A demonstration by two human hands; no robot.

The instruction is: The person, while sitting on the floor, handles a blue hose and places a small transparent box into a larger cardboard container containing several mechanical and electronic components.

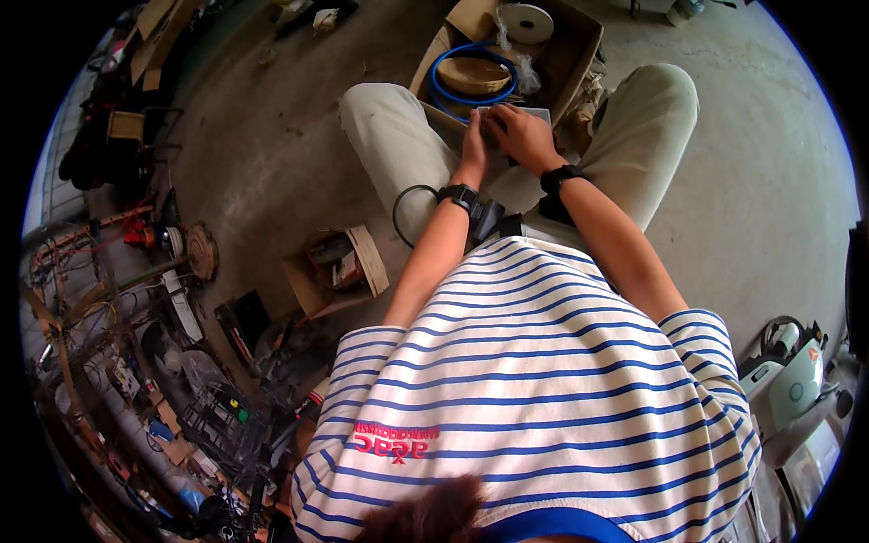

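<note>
Grey, flat, rectangular object (540,115) seems mid-handling, unfinished; left hand (475,145) and right hand (525,136) meet there, though I cannot tell what either pinches or what remains.

This looks like a workshop or storage garage, with a bare concrete floor (760,181), a cardboard box (577,56) at twelve o'clock holding a blue coil (435,80) and a white spool (540,22), and jumbled clutter (213,398) at eight o'clock.
</note>
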